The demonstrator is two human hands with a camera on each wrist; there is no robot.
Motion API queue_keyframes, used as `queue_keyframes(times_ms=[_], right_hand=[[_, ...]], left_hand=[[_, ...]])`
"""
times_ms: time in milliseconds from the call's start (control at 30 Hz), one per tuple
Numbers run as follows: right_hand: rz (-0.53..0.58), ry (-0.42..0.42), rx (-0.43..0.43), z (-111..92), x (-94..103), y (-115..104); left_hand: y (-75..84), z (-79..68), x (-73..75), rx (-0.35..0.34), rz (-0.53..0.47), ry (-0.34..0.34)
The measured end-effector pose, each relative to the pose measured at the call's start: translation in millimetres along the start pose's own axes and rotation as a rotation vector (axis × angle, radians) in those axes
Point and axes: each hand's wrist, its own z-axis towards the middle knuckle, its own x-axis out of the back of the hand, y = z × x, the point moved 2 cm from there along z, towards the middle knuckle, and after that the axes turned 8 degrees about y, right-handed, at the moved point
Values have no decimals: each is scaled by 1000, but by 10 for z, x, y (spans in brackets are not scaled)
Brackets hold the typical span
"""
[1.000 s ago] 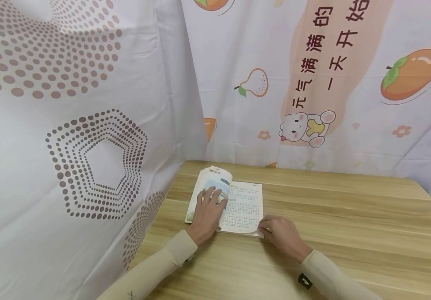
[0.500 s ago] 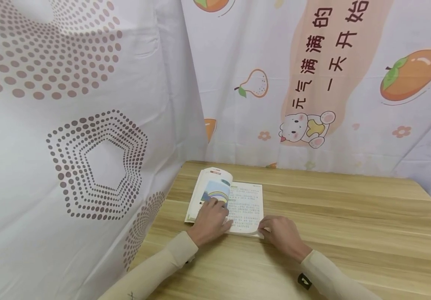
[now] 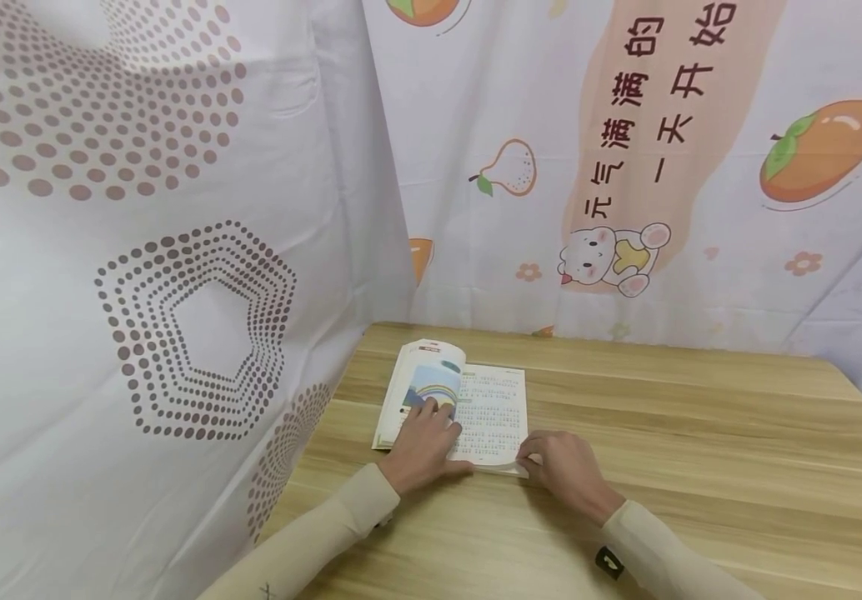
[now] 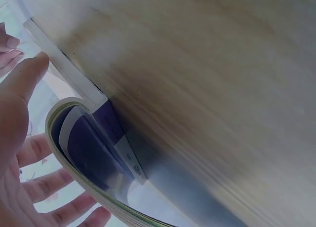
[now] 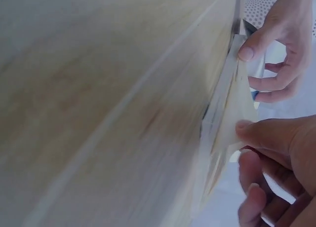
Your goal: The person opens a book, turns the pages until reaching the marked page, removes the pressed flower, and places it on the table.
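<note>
An open book point(image 3: 493, 410) lies on the wooden table; its thick left part curves up, and its left page has a rainbow picture point(image 3: 434, 385). My left hand point(image 3: 422, 446) rests on that left page with spread fingers, its thumb reaching along the book's near edge. In the left wrist view, the curved pages point(image 4: 57, 123) bend over beneath the fingers, with a purple cover strip showing. My right hand point(image 3: 568, 472) pinches the right page's near corner between thumb and index finger. That page point(image 5: 239, 106) is slightly lifted off the stack in the right wrist view.
The wooden table point(image 3: 671, 433) extends to the right of the book. A white curtain with dot patterns point(image 3: 206, 333) hangs close along the left side. Behind the table hangs a cloth printed with fruit and large characters point(image 3: 618, 150).
My left hand has slid down the left page toward the near edge, uncovering the rainbow picture, and its thumb has moved out to the right. My right hand keeps its pinch on the corner.
</note>
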Motion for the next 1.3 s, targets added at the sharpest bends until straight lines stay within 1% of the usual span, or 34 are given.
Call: queue_keyframes(times_ms=[167, 267, 333, 433, 533, 633, 700, 767, 867, 933, 1000, 1133, 1233, 1300], right_hand=[[27, 18, -38, -4, 4, -16], [16, 31, -37, -1, 7, -26], [12, 29, -38, -1, 14, -29], [24, 19, -64, 0, 31, -25], [42, 7, -109, 4, 48, -13], [37, 2, -132, 7, 67, -8], [38, -9, -138, 4, 72, -2], [40, -14, -135, -1, 75, -1], [66, -18, -132, -7, 62, 5], [71, -13, -124, -6, 51, 9], [81, -18, -130, -1, 38, 19], [87, -44, -155, 30, 2, 54], [93, -76, -179, 77, -29, 84], [97, -103, -201, 123, -55, 105]], left_hand=[[5, -1, -16, -5, 3, 25], [13, 3, -15, -3, -1, 43], [27, 6, -12, -13, 1, 54], [45, 15, -18, -20, 4, 48], [44, 26, -21, -3, 30, 33], [25, 38, -11, 13, 89, 36], [4, 42, -3, 21, 108, 72], [-19, 44, 12, 37, 105, 126], [-63, 39, 42, 80, 43, 226], [-92, 35, 59, 106, 5, 272], [-120, 36, 70, 122, -8, 298], [-171, 38, 87, 132, 17, 309], [-209, 32, 100, 137, 59, 290], [-233, 19, 102, 143, 85, 260]])
